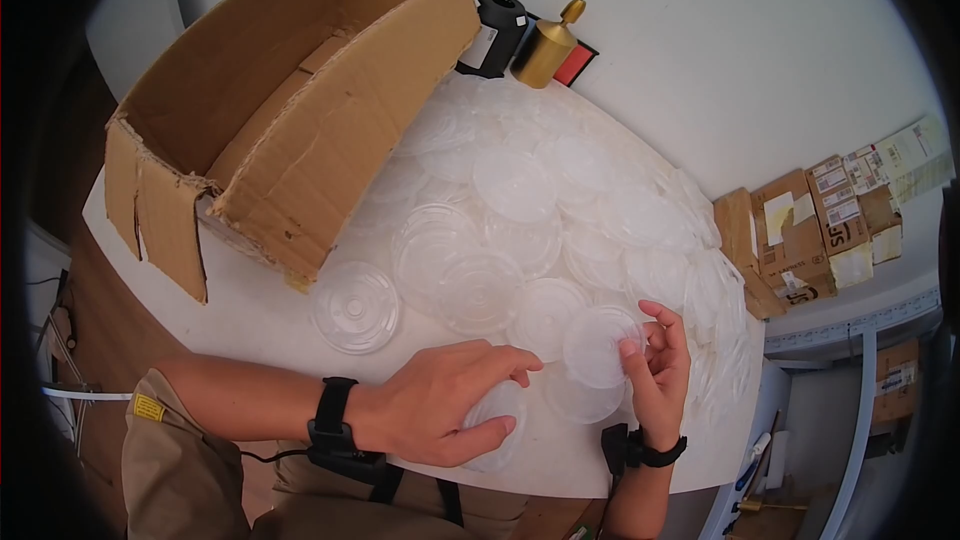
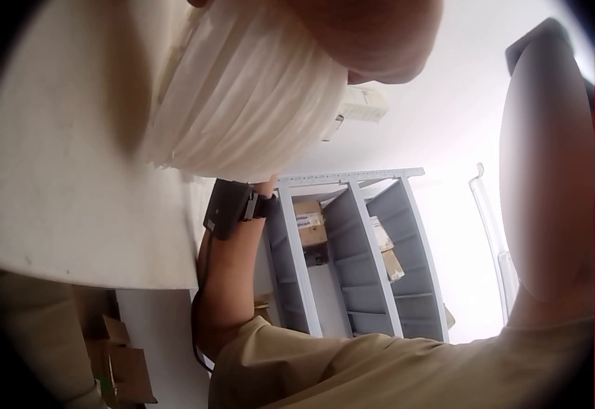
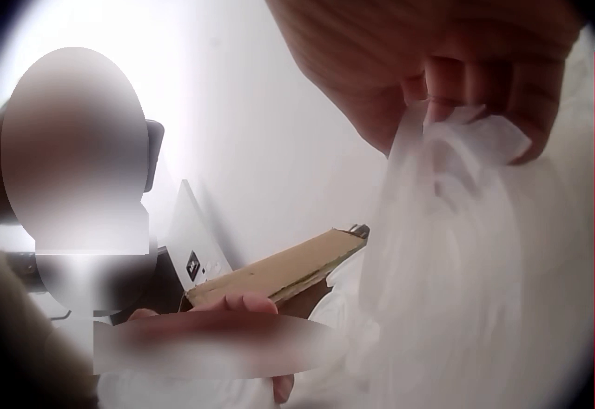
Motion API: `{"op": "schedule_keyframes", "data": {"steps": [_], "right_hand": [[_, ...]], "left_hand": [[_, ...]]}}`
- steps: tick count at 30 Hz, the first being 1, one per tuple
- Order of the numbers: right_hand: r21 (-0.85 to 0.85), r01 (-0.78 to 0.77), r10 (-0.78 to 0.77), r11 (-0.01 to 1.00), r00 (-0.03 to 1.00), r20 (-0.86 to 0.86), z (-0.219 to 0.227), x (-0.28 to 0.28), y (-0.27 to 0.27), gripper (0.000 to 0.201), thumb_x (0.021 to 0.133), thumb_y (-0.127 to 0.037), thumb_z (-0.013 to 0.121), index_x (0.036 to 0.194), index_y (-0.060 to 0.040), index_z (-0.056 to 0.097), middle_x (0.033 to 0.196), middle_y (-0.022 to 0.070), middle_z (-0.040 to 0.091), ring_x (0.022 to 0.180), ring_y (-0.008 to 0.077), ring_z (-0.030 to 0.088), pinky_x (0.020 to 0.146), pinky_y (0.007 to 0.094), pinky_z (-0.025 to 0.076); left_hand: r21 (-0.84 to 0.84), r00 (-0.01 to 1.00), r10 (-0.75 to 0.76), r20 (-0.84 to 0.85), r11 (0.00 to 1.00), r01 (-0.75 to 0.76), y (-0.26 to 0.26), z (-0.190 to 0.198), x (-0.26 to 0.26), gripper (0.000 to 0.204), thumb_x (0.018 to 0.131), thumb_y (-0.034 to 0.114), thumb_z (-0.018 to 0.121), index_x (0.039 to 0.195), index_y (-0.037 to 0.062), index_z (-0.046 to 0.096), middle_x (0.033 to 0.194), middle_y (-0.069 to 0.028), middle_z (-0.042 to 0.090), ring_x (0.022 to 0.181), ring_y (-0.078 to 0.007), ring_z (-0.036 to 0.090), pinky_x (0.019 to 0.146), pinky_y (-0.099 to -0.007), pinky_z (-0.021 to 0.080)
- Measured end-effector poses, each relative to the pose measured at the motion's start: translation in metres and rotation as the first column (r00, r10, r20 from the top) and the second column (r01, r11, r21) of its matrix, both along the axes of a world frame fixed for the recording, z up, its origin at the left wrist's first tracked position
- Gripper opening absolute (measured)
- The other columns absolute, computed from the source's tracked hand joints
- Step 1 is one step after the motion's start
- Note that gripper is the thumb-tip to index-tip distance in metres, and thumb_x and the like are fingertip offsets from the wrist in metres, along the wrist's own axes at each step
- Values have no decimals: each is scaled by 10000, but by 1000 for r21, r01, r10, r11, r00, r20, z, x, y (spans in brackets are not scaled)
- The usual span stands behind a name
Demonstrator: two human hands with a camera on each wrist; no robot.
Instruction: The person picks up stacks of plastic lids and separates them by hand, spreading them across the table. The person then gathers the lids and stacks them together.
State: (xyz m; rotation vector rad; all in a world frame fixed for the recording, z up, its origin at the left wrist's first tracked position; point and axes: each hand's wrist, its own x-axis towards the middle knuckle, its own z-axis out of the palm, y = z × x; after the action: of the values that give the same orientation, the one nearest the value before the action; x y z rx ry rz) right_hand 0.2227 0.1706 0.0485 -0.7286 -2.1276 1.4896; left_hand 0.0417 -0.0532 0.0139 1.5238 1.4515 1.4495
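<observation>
Clear round plastic lids cover much of the white table. My left hand (image 1: 440, 402) lies over a stack of these lids (image 1: 497, 427) near the front edge, its thumb and fingers bent around the stack's sides. In the left wrist view the same lid stack (image 2: 246, 102) shows as many thin layers on edge. To the right, my right hand (image 1: 660, 375) pinches a clear lid (image 1: 597, 348), thumb on its face and the other fingers behind. The right wrist view shows the right hand (image 3: 465, 65) above overlapping translucent lids (image 3: 465, 270). One lid (image 1: 356, 307) lies apart at the left.
An open cardboard box (image 1: 345, 130) stands tilted at the back left. Behind the lids are a gold canister (image 1: 544, 52) and a black device (image 1: 497, 35). Labelled cartons (image 1: 810, 230) stand at the right by the wall, with grey shelving (image 2: 349, 251) beyond.
</observation>
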Motion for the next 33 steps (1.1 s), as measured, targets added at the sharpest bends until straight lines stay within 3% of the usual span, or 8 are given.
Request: {"op": "schedule_keyframes", "data": {"steps": [8,18,21,23,26,29,32,33], "right_hand": [[-191,-223,250,956,959,132,12,-2,-6,638,895,50,643,1481,-13,398,1146,40,605,946,86,589,819,235,470],[-332,-409,507,850,805,308,25,4,14,529,879,57,632,1393,7,517,1089,36,637,988,87,575,855,242,446],[-323,-389,468,863,857,216,28,-8,14,506,881,54,640,1374,14,531,1136,57,651,1022,90,593,885,243,459],[-198,-216,225,956,974,26,31,-29,17,555,900,29,643,1428,10,473,1222,88,651,1091,121,612,952,264,472],[-373,-81,-24,924,963,-267,42,-86,7,641,917,-32,659,1495,-2,382,1326,125,612,1178,177,602,1026,299,459],[-266,65,-138,962,953,-270,24,-106,-3,735,921,-106,681,1541,-14,298,1382,151,569,1196,222,585,1043,329,450],[119,115,-81,986,963,-259,7,-89,-26,705,911,-168,708,1504,-2,366,1395,162,551,1204,232,574,1035,350,451],[57,-8,18,998,983,-180,3,-74,-29,671,899,-185,722,1468,0,419,1382,159,559,1187,229,579,1011,358,464]], "left_hand": [[7,1000,2,-4,1000,-2,-2,2,-2,539,843,106,673,1344,-22,520,1133,-184,660,1036,-356,655,900,-398,522],[19,1000,3,-29,1000,-3,-2,0,-2,380,855,113,671,1209,-4,596,1088,-177,656,971,-367,629,839,-405,515],[79,999,25,-29,997,-23,-3,0,-1,345,851,117,673,1169,4,601,1056,-173,650,932,-371,615,808,-416,509],[86,999,36,-35,996,-33,-3,-3,0,340,848,117,675,1162,7,602,1054,-171,650,927,-371,614,804,-418,510],[78,999,26,-47,997,-22,-1,-3,2,336,846,117,678,1156,13,604,1053,-169,650,929,-371,617,799,-421,513],[89,998,44,-42,995,-40,-1,-6,1,316,866,150,668,1142,12,601,1036,-163,648,932,-364,618,787,-427,508],[133,994,109,-18,986,-106,-1,-4,0,311,900,202,656,1136,9,591,1019,-158,648,929,-359,619,776,-437,503],[144,993,121,-10,983,-118,-2,-5,1,321,914,221,654,1145,10,585,1021,-159,650,929,-360,621,778,-440,505]]}}
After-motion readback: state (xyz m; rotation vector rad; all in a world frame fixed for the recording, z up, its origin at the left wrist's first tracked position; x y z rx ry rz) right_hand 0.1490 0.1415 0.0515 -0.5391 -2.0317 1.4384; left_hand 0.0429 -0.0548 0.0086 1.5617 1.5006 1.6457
